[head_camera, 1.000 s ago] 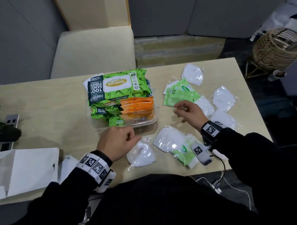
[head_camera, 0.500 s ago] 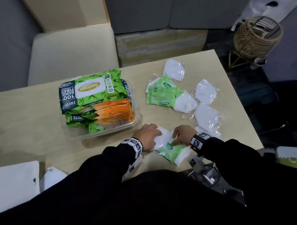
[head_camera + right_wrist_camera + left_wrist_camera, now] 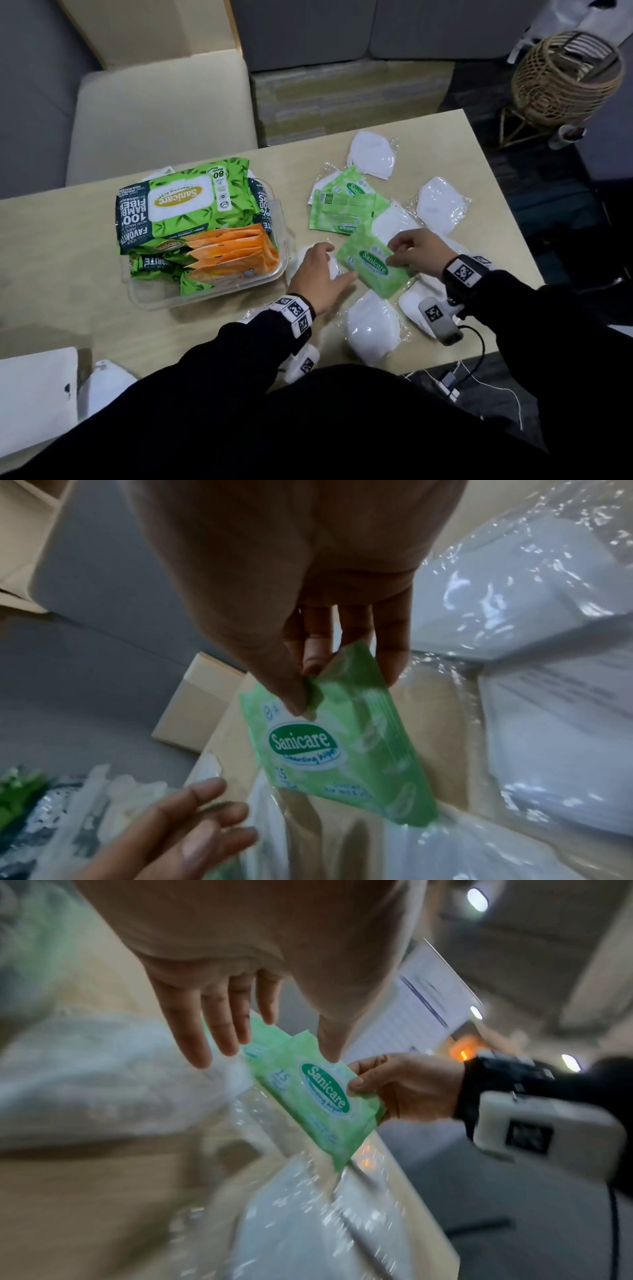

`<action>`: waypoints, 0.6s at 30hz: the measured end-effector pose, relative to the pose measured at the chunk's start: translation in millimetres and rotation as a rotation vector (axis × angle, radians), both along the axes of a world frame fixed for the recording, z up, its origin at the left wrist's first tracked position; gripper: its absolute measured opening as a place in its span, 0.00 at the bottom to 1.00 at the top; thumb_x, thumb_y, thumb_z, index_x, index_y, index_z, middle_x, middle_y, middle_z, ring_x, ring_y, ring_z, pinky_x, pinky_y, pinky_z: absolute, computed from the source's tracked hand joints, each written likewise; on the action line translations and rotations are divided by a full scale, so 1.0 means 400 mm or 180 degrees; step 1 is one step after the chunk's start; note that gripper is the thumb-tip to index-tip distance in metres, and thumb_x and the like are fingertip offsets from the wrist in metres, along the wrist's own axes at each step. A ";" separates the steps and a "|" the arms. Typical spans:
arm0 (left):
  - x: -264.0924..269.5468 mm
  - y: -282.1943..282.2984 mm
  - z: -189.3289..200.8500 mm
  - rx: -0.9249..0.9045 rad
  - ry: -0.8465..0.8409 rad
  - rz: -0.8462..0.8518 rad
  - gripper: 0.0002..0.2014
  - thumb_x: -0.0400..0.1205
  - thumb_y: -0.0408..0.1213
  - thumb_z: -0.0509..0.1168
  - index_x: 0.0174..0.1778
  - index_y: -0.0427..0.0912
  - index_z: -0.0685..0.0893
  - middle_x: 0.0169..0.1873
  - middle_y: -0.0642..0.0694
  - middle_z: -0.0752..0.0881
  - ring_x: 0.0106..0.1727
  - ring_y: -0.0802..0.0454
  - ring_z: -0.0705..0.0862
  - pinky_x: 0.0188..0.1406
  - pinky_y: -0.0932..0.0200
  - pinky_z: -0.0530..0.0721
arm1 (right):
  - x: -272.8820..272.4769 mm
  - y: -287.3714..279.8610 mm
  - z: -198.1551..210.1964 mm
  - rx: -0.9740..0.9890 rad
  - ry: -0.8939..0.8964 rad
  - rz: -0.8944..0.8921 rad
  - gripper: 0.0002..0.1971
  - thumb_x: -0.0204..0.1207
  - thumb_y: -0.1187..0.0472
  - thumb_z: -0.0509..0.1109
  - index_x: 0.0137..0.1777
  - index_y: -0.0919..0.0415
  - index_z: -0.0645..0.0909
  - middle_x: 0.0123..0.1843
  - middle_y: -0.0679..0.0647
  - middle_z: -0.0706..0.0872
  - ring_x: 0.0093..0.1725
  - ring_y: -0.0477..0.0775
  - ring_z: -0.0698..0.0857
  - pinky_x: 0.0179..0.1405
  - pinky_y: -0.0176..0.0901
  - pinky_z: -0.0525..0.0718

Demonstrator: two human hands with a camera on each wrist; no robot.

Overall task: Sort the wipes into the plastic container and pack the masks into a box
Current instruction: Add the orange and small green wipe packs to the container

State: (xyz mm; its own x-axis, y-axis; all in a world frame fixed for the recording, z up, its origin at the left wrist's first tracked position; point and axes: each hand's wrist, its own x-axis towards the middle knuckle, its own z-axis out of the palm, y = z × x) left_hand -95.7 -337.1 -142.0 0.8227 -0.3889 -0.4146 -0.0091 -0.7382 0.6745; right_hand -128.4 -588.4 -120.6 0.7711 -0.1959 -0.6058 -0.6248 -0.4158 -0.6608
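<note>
My right hand (image 3: 394, 256) pinches one end of a small green Sanicare wipes pack (image 3: 373, 270) just above the table; the pinch shows in the right wrist view (image 3: 304, 688). My left hand (image 3: 337, 265) is open beside the pack's other end. Its fingers (image 3: 205, 1042) are straight and its thumb touches the pack (image 3: 318, 1096). The clear plastic container (image 3: 205, 301) to the left holds large green wipes packs (image 3: 181, 205) and orange packs (image 3: 233, 253). Two more small green packs (image 3: 342, 209) lie behind. Wrapped white masks (image 3: 373, 325) lie around my hands.
A white box (image 3: 34, 394) lies at the table's near left corner with a mask (image 3: 106, 380) beside it. More masks (image 3: 442, 205) lie toward the right edge. A cream chair (image 3: 161, 113) stands behind the table and a wicker basket (image 3: 565, 75) at the back right.
My right hand has lifted the small green pack out from among the near masks. My left hand has left the mask it pressed and opened toward the pack.
</note>
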 end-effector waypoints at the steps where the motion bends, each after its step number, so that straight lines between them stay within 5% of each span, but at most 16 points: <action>1: 0.006 -0.017 0.002 -0.0121 0.0270 0.0306 0.42 0.77 0.59 0.78 0.82 0.46 0.69 0.73 0.45 0.78 0.70 0.47 0.82 0.73 0.46 0.80 | 0.008 -0.008 0.008 0.0096 -0.0097 -0.0130 0.09 0.69 0.72 0.83 0.45 0.62 0.88 0.36 0.56 0.84 0.33 0.57 0.83 0.32 0.46 0.84; 7: 0.047 -0.060 -0.015 -0.0586 0.1634 0.1035 0.41 0.74 0.62 0.80 0.81 0.52 0.73 0.68 0.46 0.84 0.65 0.46 0.86 0.73 0.48 0.81 | 0.059 -0.017 0.041 0.0536 -0.0545 -0.0644 0.11 0.74 0.73 0.77 0.40 0.56 0.82 0.30 0.54 0.79 0.29 0.54 0.76 0.25 0.38 0.74; 12: 0.051 -0.101 0.003 -0.1893 0.2227 0.1826 0.29 0.80 0.37 0.79 0.75 0.42 0.76 0.60 0.39 0.92 0.48 0.44 0.93 0.44 0.50 0.86 | 0.085 0.022 0.037 0.1301 -0.0403 -0.0665 0.11 0.78 0.70 0.76 0.43 0.53 0.80 0.29 0.48 0.77 0.31 0.52 0.75 0.28 0.39 0.75; 15: 0.068 -0.111 0.002 -0.2421 0.2109 0.2215 0.21 0.81 0.26 0.75 0.71 0.38 0.84 0.61 0.36 0.92 0.58 0.37 0.93 0.57 0.36 0.91 | 0.108 0.061 0.025 0.1333 -0.0325 -0.0658 0.08 0.80 0.56 0.77 0.43 0.54 0.83 0.36 0.50 0.86 0.34 0.52 0.81 0.32 0.41 0.82; 18: 0.095 -0.091 -0.007 -0.2170 0.1861 0.2553 0.20 0.77 0.28 0.77 0.65 0.39 0.88 0.56 0.40 0.94 0.57 0.38 0.94 0.62 0.31 0.89 | 0.163 0.067 -0.032 0.0254 -0.0900 -0.0882 0.13 0.75 0.45 0.79 0.46 0.54 0.86 0.47 0.49 0.90 0.44 0.52 0.85 0.49 0.52 0.85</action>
State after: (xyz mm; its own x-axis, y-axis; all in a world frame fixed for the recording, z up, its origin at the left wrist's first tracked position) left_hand -57.5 -373.5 -144.7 0.6869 -0.1368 -0.7138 0.7267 0.1161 0.6771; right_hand -63.4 -561.4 -133.6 0.8341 -0.3806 -0.3992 -0.4951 -0.1976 -0.8461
